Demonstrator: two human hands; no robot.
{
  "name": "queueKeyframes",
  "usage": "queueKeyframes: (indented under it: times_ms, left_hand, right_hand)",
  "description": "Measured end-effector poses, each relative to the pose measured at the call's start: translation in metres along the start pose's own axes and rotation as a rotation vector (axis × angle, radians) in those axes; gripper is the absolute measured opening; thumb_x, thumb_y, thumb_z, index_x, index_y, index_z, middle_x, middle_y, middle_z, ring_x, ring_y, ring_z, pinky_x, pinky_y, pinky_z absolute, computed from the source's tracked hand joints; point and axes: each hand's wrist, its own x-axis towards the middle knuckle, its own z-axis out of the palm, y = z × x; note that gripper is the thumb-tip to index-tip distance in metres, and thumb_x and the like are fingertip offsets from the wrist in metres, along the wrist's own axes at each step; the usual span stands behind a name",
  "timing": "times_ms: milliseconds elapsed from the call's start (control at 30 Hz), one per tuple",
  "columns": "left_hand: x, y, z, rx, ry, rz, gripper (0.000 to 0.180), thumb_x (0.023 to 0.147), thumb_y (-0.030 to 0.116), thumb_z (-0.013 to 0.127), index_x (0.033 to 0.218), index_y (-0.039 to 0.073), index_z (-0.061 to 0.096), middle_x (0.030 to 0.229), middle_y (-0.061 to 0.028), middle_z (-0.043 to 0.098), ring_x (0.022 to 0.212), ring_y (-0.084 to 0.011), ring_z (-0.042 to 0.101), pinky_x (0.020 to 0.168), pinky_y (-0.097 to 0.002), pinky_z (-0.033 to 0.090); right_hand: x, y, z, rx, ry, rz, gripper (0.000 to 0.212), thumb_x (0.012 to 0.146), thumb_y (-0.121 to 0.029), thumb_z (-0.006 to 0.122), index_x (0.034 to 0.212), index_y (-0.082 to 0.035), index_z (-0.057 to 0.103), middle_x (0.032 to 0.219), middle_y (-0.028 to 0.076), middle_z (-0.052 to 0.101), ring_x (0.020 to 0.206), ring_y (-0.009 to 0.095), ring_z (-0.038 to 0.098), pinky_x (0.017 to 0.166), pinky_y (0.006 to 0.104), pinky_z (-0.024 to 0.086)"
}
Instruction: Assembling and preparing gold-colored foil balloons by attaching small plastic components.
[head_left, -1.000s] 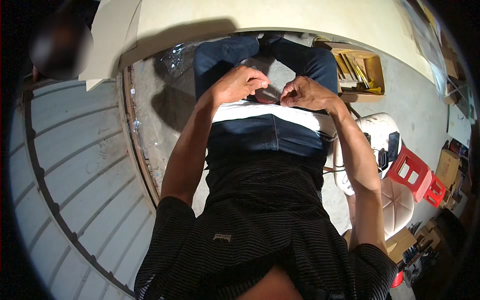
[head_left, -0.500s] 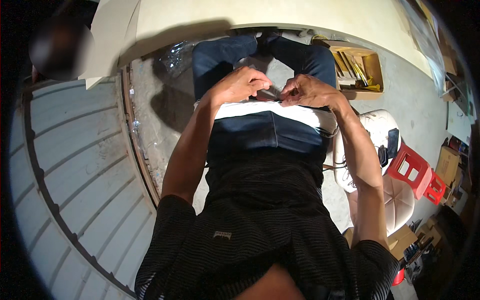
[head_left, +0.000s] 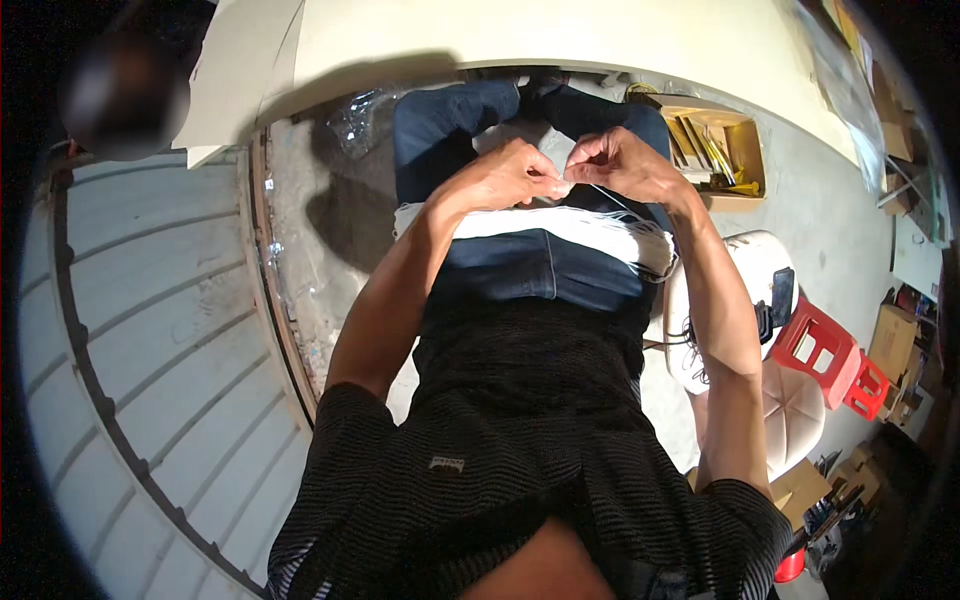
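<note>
Across my thighs lies a bundle of thin white strings [head_left: 520, 222], its loose ends hanging over the side of my right leg. Above it my left hand [head_left: 508, 176] and my right hand [head_left: 622, 166] meet fingertip to fingertip, both closed in a pinch. One white string [head_left: 612, 197] runs from the pinched fingers down towards the right end of the bundle. The exact spot where the fingertips hold it is too small to make out.
A pale tabletop [head_left: 560, 30] spans the far side. Beyond my right knee sits a cardboard box [head_left: 735, 203] of long yellow and dark pieces. On my right stand a cushioned seat [head_left: 745, 255] with a black device [head_left: 783, 290] and red stools [head_left: 815, 338]. Grey slatted panels [head_left: 160, 300] line the left.
My hands were apart, low over the bundle; now their fingertips have come together. The right hand has risen with a string drawn up from the bundle.
</note>
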Motion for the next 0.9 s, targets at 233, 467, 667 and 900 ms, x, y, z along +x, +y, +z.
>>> queueKeyframes:
  times_ms: [233, 467, 667, 900]
  left_hand:
    - [-0.038, 0.047, -0.04, 0.161, 0.206, 0.165, 0.02, 0.092, 0.018, 0.067, 0.098, 0.0, 0.074, 0.084, -0.0082, 0.073, 0.074, -0.0123, 0.066, 0.068, -0.0285, 0.052]
    - [-0.068, 0.09, -0.054, -0.162, 0.201, 0.248, 0.019, 0.095, 0.013, 0.061, 0.097, -0.003, 0.071, 0.077, -0.0079, 0.071, 0.062, -0.0109, 0.065, 0.055, -0.0236, 0.051]
    - [-0.088, 0.088, -0.071, 0.041, 0.349, 0.111, 0.02, 0.095, 0.014, 0.064, 0.102, -0.002, 0.072, 0.075, -0.0098, 0.07, 0.057, -0.0105, 0.063, 0.049, -0.023, 0.051]
    - [-0.074, 0.095, -0.052, -0.587, 0.254, 0.248, 0.023, 0.1, 0.016, 0.056, 0.106, -0.002, 0.069, 0.091, -0.0143, 0.074, 0.062, -0.0123, 0.065, 0.053, -0.0245, 0.054]
  right_hand:
    - [-0.009, -0.04, 0.02, 0.435, 0.076, -0.108, 0.05, 0.099, -0.039, 0.06, 0.134, -0.004, 0.055, 0.123, 0.006, 0.064, 0.112, 0.013, 0.057, 0.101, 0.0272, 0.041]
    - [-0.001, -0.085, 0.061, 0.654, -0.071, -0.225, 0.035, 0.093, -0.038, 0.067, 0.103, -0.004, 0.061, 0.089, 0.0, 0.061, 0.068, 0.003, 0.047, 0.06, 0.0198, 0.038]
    - [-0.021, -0.111, 0.009, 0.357, 0.041, -0.207, 0.016, 0.096, -0.018, 0.067, 0.089, -0.005, 0.071, 0.065, -0.003, 0.056, 0.056, 0.004, 0.043, 0.049, 0.0208, 0.032]
    - [-0.027, -0.107, 0.021, 0.336, 0.264, -0.231, 0.027, 0.103, -0.026, 0.056, 0.089, -0.005, 0.066, 0.065, -0.004, 0.049, 0.058, 0.004, 0.039, 0.052, 0.0213, 0.03]
